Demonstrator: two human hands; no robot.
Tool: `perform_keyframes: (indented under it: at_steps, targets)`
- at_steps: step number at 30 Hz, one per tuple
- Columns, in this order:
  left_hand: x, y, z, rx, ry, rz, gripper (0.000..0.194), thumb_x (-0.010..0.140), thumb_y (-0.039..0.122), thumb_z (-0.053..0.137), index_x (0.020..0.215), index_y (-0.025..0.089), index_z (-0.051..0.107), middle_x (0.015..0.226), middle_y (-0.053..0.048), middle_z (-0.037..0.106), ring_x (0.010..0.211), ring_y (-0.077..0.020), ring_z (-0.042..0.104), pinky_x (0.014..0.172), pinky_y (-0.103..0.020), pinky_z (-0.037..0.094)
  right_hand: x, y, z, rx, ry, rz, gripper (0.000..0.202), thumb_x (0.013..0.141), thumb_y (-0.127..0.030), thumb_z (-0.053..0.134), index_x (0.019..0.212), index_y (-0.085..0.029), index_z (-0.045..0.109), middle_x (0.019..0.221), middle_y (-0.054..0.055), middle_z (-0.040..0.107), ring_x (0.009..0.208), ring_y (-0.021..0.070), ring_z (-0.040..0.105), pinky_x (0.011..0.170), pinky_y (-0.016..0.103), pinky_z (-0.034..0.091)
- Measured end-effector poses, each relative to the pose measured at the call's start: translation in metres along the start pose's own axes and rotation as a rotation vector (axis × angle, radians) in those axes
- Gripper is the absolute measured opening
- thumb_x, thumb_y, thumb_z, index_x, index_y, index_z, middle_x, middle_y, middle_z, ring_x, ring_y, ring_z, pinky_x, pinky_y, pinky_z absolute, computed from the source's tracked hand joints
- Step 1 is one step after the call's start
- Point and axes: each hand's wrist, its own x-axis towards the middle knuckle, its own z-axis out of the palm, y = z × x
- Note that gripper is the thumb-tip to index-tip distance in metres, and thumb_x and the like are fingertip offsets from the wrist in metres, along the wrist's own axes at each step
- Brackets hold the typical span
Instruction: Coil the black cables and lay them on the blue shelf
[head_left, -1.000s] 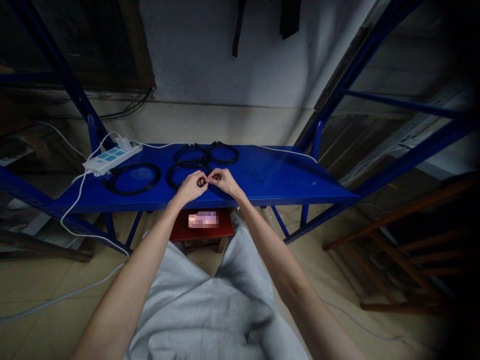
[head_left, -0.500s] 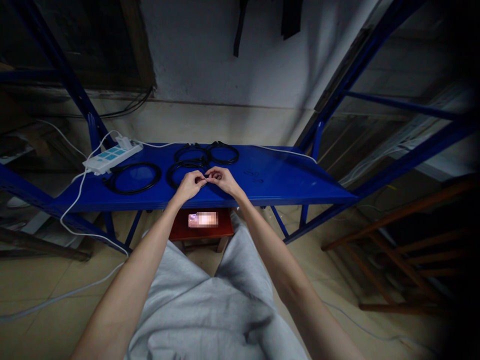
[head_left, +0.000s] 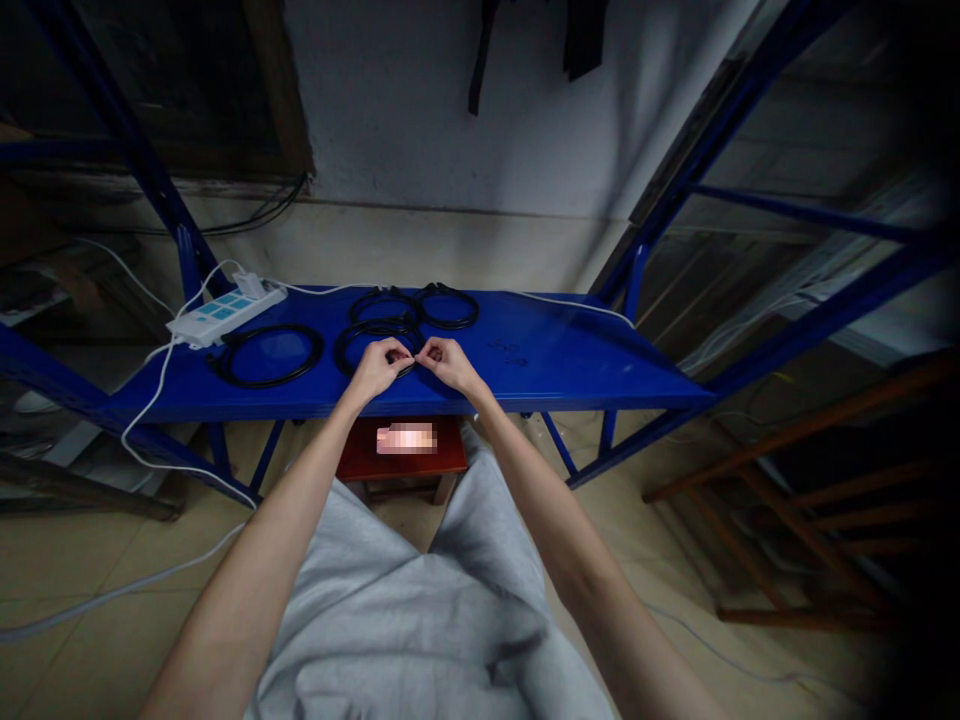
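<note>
Grip-wise, left hand (head_left: 379,370) and right hand (head_left: 448,362) meet at the fingertips near the table's (head_left: 592,365) front edge; can't tell if either's closed on anything. Four black cables are already coiled: one toward the left end (head_left: 319,352), one by the hands (head_left: 340,352), two along the back edge (head_left: 354,304) (head_left: 476,308). Can't see whether any are secured, so what's left is unclear. Small dark loops (head_left: 501,345) lie right of centre. Versus half a second ago, the coils haven't moved, but the dark bit at the right fingertips no longer shows.

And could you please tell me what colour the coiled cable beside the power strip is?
The coiled cable is black, clearest in the head view.
</note>
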Motion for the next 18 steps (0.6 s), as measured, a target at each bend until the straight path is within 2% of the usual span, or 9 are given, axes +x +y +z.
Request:
perform_keyframes:
  at_steps: [6,11,18]
  targets:
    - [0.001,-0.002,0.0,-0.002,-0.015,-0.034,0.007,0.076,0.023,0.072,0.074,0.016,0.072,0.076,-0.004,0.07,0.07,-0.0168,0.06,0.069,-0.03,0.045,-0.001,0.0,0.0,-0.004,0.005,-0.016,0.02,0.079,-0.035,0.068,0.074,-0.017,0.062,0.067,-0.001,0.06,0.062,0.0124,0.05,0.06,0.026,0.037]
    - [0.001,-0.008,0.004,0.056,-0.005,-0.045,0.009,0.079,0.026,0.071,0.077,0.017,0.071,0.077,-0.004,0.071,0.07,-0.0165,0.06,0.068,-0.03,0.045,-0.002,-0.007,-0.003,0.083,-0.076,-0.036,0.033,0.076,-0.048,0.076,0.074,-0.016,0.066,0.07,0.002,0.065,0.068,0.0144,0.054,0.066,0.027,0.042]
    - [0.0,-0.007,0.003,0.032,-0.027,-0.029,0.015,0.08,0.031,0.071,0.076,0.016,0.072,0.077,-0.005,0.07,0.068,-0.0158,0.058,0.066,-0.029,0.044,-0.003,-0.007,-0.004,0.096,-0.057,-0.043,0.041,0.074,-0.055,0.078,0.074,-0.015,0.07,0.072,0.004,0.068,0.068,0.0153,0.057,0.066,0.028,0.043]
